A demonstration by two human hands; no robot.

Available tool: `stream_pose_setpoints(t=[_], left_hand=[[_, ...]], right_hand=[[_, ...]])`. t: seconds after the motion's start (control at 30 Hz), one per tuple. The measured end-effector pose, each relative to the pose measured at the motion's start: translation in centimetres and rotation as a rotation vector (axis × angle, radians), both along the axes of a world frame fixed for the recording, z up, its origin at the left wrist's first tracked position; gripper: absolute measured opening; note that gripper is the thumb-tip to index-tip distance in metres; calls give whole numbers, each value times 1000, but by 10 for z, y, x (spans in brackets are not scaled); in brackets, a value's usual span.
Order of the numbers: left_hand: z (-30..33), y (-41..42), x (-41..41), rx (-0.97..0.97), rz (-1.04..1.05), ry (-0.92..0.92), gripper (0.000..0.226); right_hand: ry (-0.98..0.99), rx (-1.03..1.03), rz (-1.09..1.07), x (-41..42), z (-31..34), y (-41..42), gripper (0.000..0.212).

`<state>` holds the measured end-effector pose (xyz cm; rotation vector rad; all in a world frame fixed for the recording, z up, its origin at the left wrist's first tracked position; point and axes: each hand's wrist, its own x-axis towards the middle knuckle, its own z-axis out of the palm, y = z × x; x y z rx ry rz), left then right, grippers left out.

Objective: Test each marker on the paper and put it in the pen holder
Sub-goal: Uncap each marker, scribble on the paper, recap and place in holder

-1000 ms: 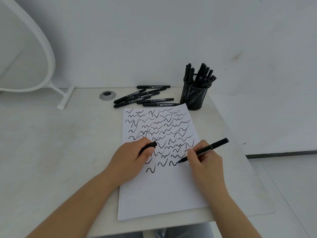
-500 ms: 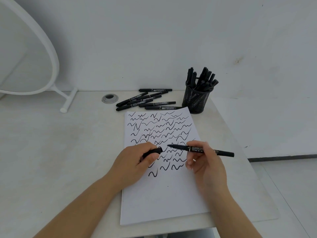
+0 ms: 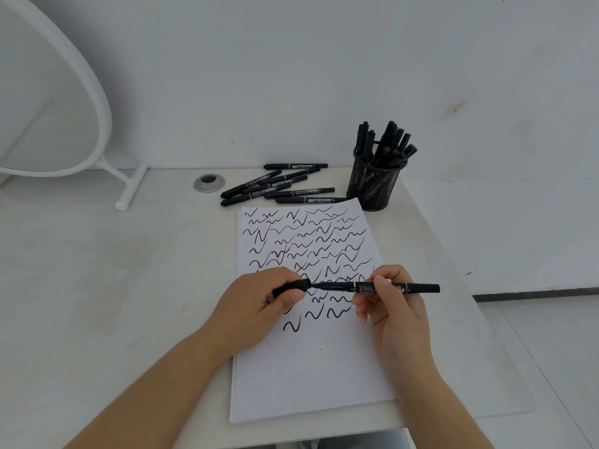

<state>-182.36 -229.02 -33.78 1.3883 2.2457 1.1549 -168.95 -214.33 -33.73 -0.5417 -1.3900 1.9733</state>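
**pen_nerd:** Black marker (image 3: 385, 288) is lying level above the paper (image 3: 311, 377), pinched in the right hand (image 3: 393, 306) around the printed part of the barrel, thumb on the near side, fingers curled over the top. Its tip points left, right at the mouth of the cap (image 3: 291, 286).

**deskcam_guy:** And the left hand (image 3: 259, 306)?

**pen_nerd:** Curled round the cap, thumb pressing along its near side. Tip and cap opening look like they're touching, or just about; can't tell if it's actually gone in at all.

**deskcam_guy:** Where's everything else sitting?

**pen_nerd:** Paper's in the middle of the white desk (image 3: 97, 286), top two thirds full of black squiggles, bottom part blank. Loose pile of markers (image 3: 275, 186) lies just past its top edge, one nearly touching the sheet. Mesh holder (image 3: 372, 186) stands at the top right corner of the paper, stuffed with markers standing upright or leaning. Grommet (image 3: 209, 183) sits left of the pile, and a white hoop on a stand (image 3: 97, 131) is way off to the left, against the wall.
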Motion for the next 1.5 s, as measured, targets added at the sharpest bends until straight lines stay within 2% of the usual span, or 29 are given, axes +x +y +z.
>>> stream_pose_setpoints(t=[0.23,0.37,0.5,0.67,0.9,1.1,1.27,1.43,1.5], left_hand=[[2,0,2,-20,-21,43,8],[2,1,2,-17,-15,81,19],[3,2,2,-10,-39,138,24],[4,1,3,7,-52,149,37],[7,3,7,24,-57,188,41],[7,3,6,-12,-77,207,32],[6,2,4,1,-99,201,40],[5,3,3,18,-82,141,40],[6,2,1,65,-55,110,33]], right_hand=[[-86,143,7,1,2,-3,14],[-104,221,23,3,3,-3,18],[-117,286,82,3,4,-6,4],[-86,238,77,2,5,-9,18],[-93,309,67,2,6,-10,14],[-79,341,106,2,4,-10,11],[-100,362,139,2,3,-10,8],[-121,309,131,1,2,-8,12],[-122,245,118,0,3,-8,8]])
